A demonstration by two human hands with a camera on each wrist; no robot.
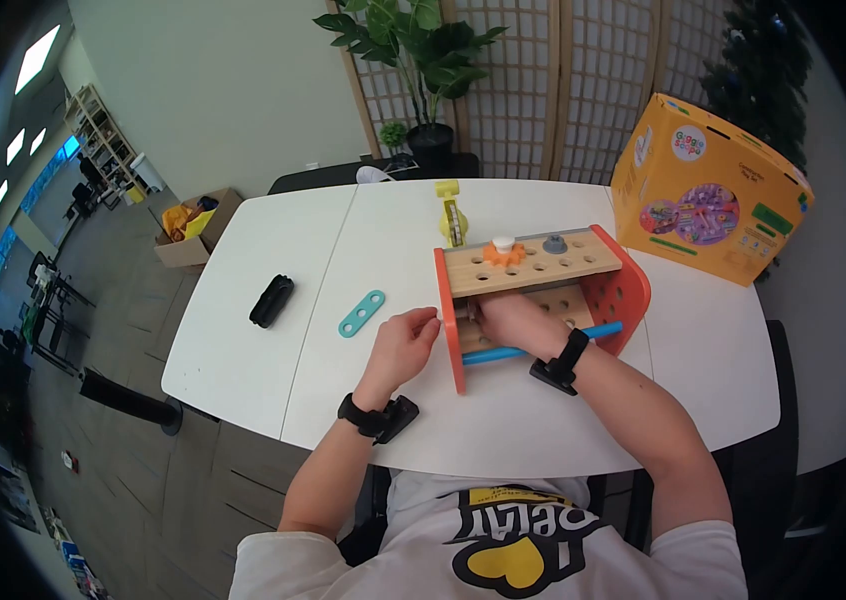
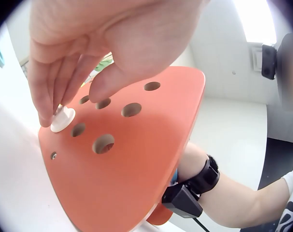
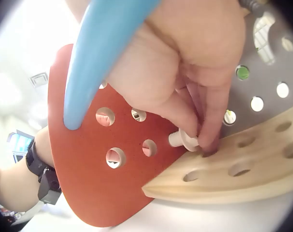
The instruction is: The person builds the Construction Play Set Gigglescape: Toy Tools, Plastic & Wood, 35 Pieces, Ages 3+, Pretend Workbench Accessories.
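A toy workbench with red-orange side panels and wooden shelves full of holes stands before me. My right hand reaches inside under the top shelf. In the right wrist view, its fingertips pinch a white flanged peg, whose short shaft points at the red side panel. On that panel's outer face, my left hand has its fingertips at a white round plastic piece lying against the panel; its thumb is apart from the piece. A blue bar crosses the workbench's front.
A teal strip with holes and a black case lie left on the white table. An orange gear and a grey knob sit on the top shelf. Behind stands a yellow toy; right, a yellow box.
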